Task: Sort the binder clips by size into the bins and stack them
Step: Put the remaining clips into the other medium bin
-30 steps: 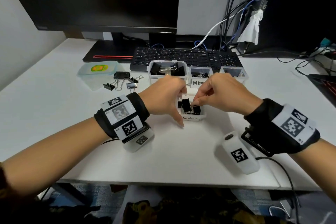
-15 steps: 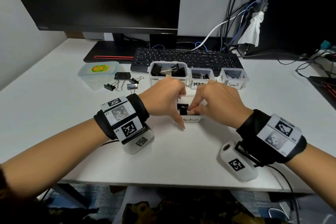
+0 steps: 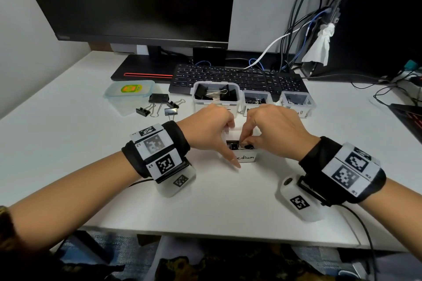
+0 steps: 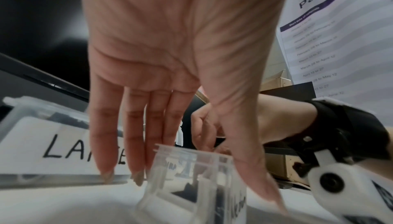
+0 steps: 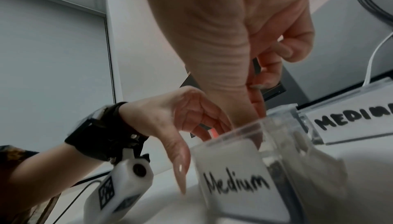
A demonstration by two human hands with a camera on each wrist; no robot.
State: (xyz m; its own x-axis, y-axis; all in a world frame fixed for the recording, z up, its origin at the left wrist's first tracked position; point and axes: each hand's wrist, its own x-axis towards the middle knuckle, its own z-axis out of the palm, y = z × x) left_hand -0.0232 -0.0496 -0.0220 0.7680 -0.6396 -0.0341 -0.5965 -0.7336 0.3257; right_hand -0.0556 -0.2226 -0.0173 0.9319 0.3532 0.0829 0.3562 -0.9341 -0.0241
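My left hand (image 3: 206,130) steadies a small clear bin (image 3: 247,159) near the front of the white table (image 3: 68,143); its paper label reads "Medium" in handwriting. My thumb runs down the bin's front left corner to the table and my straight fingers (image 4: 132,143) stand along its far side, so the hand braces it without curling round it. My right hand (image 3: 271,130) reaches into the same bin from above, its thumb and forefinger brought together at the black binder clips (image 3: 235,145) lying inside; whether they actually grip one, I cannot tell. I cannot count those clips either, nor say which way they point.

Behind my hands stand three more clear bins in a row. The left one (image 3: 215,96) reads "LARGE" in the left wrist view, partly hidden by my fingers, and holds big black clips with one silver handle lying across, pointing right. The middle one (image 3: 257,98) reads "MEDIUM" in block letters in the right wrist view. The right one (image 3: 298,100) shows only the letters "ll".

To the left, four loose clips (image 3: 159,105) lie on the table: one large, its long axis across the table, and three smaller, wire handles splayed toward me. Beside them lies a clear lid (image 3: 130,93) with a yellow-green sticker. A black keyboard (image 3: 237,77) sits behind the bins.
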